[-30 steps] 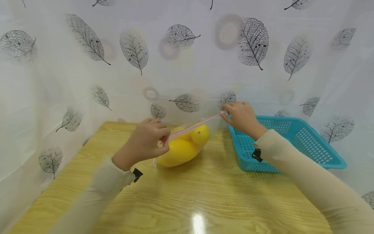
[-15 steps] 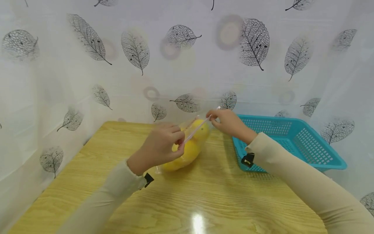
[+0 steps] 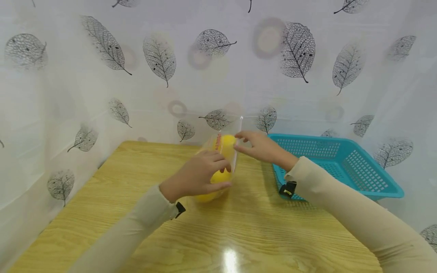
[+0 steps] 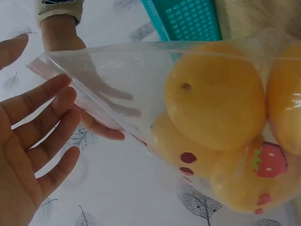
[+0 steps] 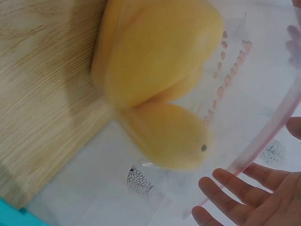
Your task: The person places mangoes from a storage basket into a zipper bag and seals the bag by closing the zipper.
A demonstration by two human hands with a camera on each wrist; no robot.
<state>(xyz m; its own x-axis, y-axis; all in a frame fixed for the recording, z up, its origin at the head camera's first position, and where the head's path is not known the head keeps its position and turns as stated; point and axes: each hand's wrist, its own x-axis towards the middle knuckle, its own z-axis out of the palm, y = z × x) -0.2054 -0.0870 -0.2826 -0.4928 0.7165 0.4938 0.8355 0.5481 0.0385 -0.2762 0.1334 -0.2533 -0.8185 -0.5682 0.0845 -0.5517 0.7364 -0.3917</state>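
Several yellow fruits point(image 4: 216, 99) lie inside a clear zip bag point(image 4: 150, 75) with red printed marks. Its pink seal strip point(image 5: 263, 143) runs along the mouth, which points upward and to the right in the head view. My left hand point(image 3: 201, 172) is in front of the bag with fingers spread, hiding part of the fruit. Beside the bag's upper right edge is my right hand point(image 3: 263, 148), fingers extended; the right wrist view has its fingertips at the strip. Whether either hand touches the plastic is hard to tell.
A turquoise plastic basket point(image 3: 345, 140) with perforated sides stands on the right of the wooden table point(image 3: 218, 235). Behind the table hangs a whitish curtain point(image 3: 218, 83) printed with dark leaf skeletons.
Both hands have come closer together, the left moving right and the right moving left. Their pinch on the seal strip has loosened. The bag's mouth has turned from slanting to nearly upright.
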